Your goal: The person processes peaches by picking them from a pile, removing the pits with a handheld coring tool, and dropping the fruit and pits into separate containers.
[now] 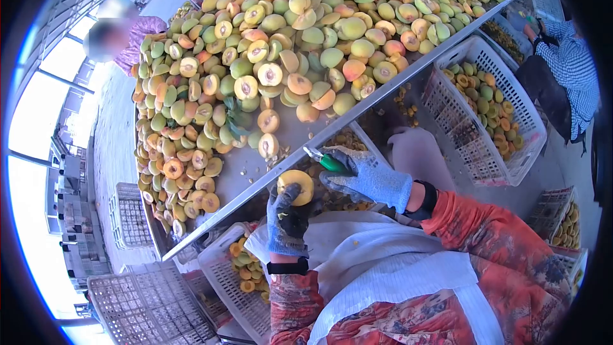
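Observation:
My left hand (pixel 288 218), in a blue and dark work glove, is closed around a yellow peach half (pixel 296 187) just in front of the table edge. To its right, my gloved right hand (pixel 365 176) grips a small green-handled tool (pixel 333 164) with a short metal tip pointing up and left. The tip is apart from the peach half; its exact shape is too small to tell. Beyond both hands, a large heap of halved peaches (pixel 271 75) covers the metal table (pixel 290 118). Many halves show their cut faces, some with stones or brown hollows.
A white crate (pixel 514 172) with peach halves stands on the right, another crate (pixel 214 259) below left. Stacked crates (pixel 150 300) are at the lower left. The table's raised metal rim (pixel 357 107) runs diagonally. One person (pixel 145 29) stands far left, another (pixel 568 67) right.

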A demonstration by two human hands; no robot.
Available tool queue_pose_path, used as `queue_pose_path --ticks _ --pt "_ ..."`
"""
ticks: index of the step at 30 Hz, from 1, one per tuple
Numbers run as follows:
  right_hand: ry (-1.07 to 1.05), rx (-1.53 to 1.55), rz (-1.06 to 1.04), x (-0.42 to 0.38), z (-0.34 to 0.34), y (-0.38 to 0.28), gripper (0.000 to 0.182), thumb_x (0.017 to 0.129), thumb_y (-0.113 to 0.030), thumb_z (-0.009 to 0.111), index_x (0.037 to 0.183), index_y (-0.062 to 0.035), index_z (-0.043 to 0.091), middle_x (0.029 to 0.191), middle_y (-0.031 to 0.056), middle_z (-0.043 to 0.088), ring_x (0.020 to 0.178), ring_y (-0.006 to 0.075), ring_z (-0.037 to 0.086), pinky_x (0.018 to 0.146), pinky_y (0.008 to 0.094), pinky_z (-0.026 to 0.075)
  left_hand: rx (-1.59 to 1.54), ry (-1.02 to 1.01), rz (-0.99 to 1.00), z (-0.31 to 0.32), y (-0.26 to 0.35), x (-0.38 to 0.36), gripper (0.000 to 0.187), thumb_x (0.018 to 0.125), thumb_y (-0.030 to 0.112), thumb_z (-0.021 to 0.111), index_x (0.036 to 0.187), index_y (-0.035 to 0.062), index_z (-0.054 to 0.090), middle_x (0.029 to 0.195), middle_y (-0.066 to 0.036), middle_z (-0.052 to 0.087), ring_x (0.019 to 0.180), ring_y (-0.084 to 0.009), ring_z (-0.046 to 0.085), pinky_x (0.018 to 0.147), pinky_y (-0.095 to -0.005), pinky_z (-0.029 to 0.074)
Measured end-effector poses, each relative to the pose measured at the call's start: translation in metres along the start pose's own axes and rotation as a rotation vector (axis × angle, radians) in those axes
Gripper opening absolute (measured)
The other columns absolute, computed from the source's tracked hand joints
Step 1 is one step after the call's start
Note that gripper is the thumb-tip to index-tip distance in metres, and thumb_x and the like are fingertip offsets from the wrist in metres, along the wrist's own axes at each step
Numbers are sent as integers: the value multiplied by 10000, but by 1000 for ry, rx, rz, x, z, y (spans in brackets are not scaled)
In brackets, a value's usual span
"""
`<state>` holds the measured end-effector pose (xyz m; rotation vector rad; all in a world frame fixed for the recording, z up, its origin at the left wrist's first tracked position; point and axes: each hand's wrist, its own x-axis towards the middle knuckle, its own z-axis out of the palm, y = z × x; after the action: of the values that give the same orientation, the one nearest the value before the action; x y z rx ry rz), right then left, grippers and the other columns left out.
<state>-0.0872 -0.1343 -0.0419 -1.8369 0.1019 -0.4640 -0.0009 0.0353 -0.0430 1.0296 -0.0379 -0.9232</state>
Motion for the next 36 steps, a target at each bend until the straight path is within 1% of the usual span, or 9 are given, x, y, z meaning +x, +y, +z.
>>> queue_pose_path --ticks 1,4,8,12,19,29,31,33,36 --pt "-43 -90 208 -10 -3 -9 444 761 -258 643 1120 -49 488 890 138 602 654 259 596 631 367 469 -57 74 70 2 0 1 411 747 83 597 1125 21 445 1010 -136 543 888 -254 583 701 -391 539" --pt "-113 -437 161 -30 9 -20 378 760 -249 622 1055 -45 504 851 133 602 695 311 596 605 385 464 -114 83 172 7 -1 3 404 750 75 592 1126 36 449 974 -122 538 863 -245 582 706 -377 534" --pt "-88 -637 7 -44 23 -10 398 751 -258 608 1041 -12 490 754 137 593 665 287 595 557 367 458 -135 138 132 12 -6 6 370 766 101 587 1112 50 468 971 -119 546 871 -243 582 722 -347 518" --pt "-117 -772 -42 -44 23 -8 429 739 -249 612 1068 -13 469 862 135 588 690 265 596 575 357 459 -214 147 48 25 -2 -2 341 770 174 600 1069 45 498 961 -121 578 869 -240 591 691 -337 525" --pt "-149 -805 -103 -43 22 -7 396 733 -195 591 1060 -9 466 844 119 572 661 262 582 553 359 450 -149 142 61 29 -2 -5 313 827 208 542 1049 -7 493 931 -138 570 839 -252 587 714 -335 515" --pt "-462 -1004 -162 -39 8 -25 466 760 -117 502 1195 8 387 826 98 576 707 220 590 563 326 449 -21 154 72 24 -7 -20 300 829 201 524 1055 6 554 994 -107 580 884 -184 584 682 -304 530" --pt "-530 -992 -102 -37 8 -27 470 762 -107 499 1203 10 384 845 112 585 706 233 599 567 339 455 249 90 268 22 -13 -22 299 804 127 545 1065 -18 544 1032 -131 564 903 -190 576 749 -311 510" --pt "-502 -816 37 -37 9 -25 380 778 -113 493 1133 5 429 833 154 598 707 279 610 587 376 465 167 102 324 27 -17 -23 309 790 91 546 1076 -24 533 1046 -139 559 908 -199 574 773 -311 498" --pt "-479 -648 78 -41 12 -31 466 750 -159 523 1167 21 421 758 194 592 661 301 605 568 401 464 206 192 444 37 -23 -26 299 814 123 522 1072 -28 516 1042 -140 548 891 -211 572 757 -300 486"
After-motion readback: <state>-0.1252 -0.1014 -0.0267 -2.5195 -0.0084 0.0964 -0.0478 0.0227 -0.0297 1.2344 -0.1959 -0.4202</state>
